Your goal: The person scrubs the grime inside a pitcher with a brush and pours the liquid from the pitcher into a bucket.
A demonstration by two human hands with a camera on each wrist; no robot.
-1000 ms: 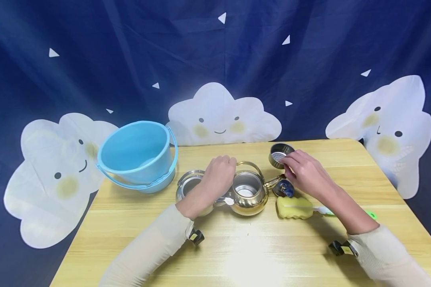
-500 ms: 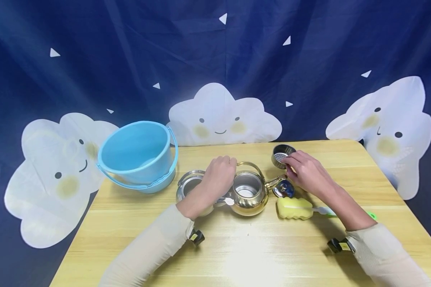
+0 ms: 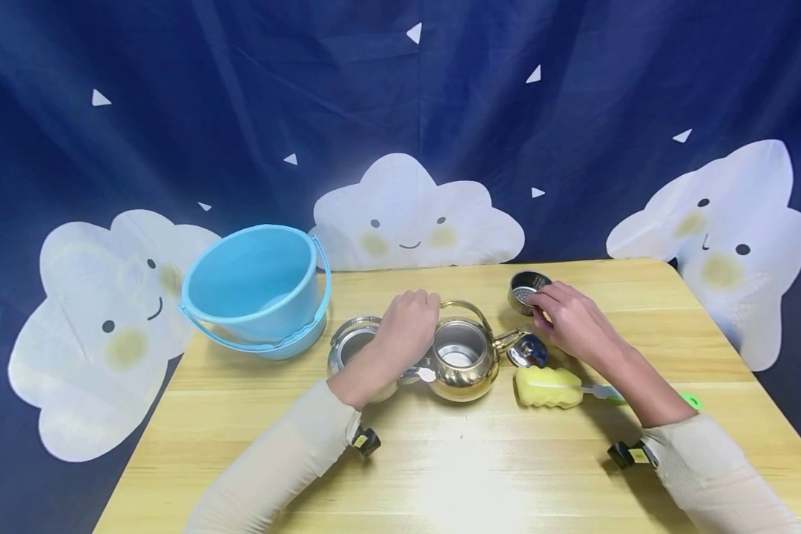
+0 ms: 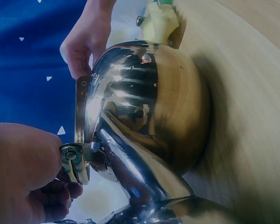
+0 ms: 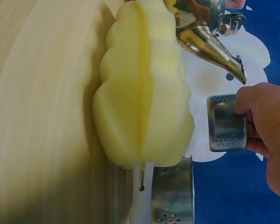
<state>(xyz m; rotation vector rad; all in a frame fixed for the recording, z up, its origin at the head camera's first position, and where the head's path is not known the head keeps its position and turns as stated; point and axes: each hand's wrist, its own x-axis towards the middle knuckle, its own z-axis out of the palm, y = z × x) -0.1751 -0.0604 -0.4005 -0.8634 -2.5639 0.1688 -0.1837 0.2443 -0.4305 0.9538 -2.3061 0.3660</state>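
My left hand grips the arched handle of a gold teapot that stands lidless, its spout to the right. Beside it, under the left forearm, is a silver teapot, also open on top; its spout overlaps the gold one in the left wrist view. My right hand pinches the rim of a perforated steel tea strainer, held beyond the gold spout. The strainer's open top shows in the head view. A shiny lid lies just below the right hand.
A yellow sponge brush with a green-ended handle lies under the right forearm. Another perforated steel cylinder stands behind the brush in the right wrist view. A light blue bucket is at back left, before a dark blue curtain.
My right hand and the strainer have shifted slightly to the right. The left hand keeps its grip on the teapot handle, and the teapots have not moved.
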